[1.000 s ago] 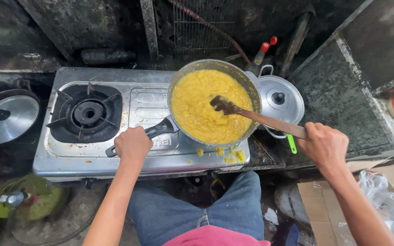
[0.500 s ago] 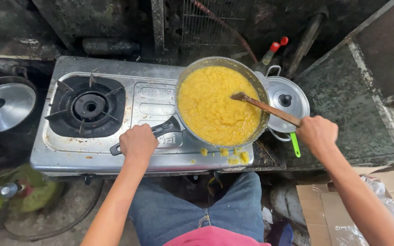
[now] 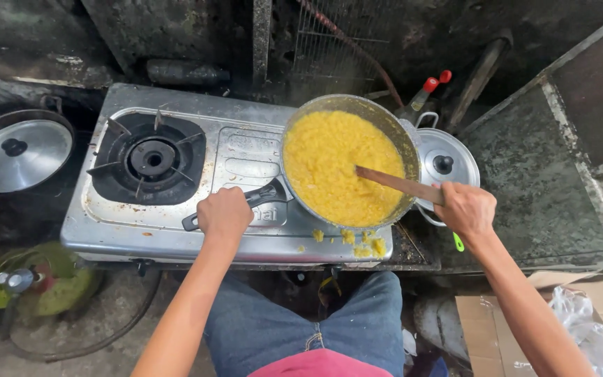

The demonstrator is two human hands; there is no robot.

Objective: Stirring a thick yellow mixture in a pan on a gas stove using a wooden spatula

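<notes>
One round metal pan of yellow mash (image 3: 347,164), one flat wooden spatula (image 3: 399,185), two domed steel lids (image 3: 21,155), one steel two-burner gas stove (image 3: 176,230).

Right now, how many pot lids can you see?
2. One lid sits on a pot left of the stove; the other lid sits right of the pan. More may be hidden.

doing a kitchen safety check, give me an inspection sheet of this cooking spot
surface: steel two-burner stove, left burner bare; stained counter at right
job's things: pan of yellow mash on right burner; wooden spatula in the mash
clutter: yellow bits spilled on stove front; lidded pot beside pan; second lid far left
grip: left hand holds pan handle; right hand holds spatula
cables: hose behind pan
surroundings: dark sooty wall; cardboard box; green fan on floor
</notes>
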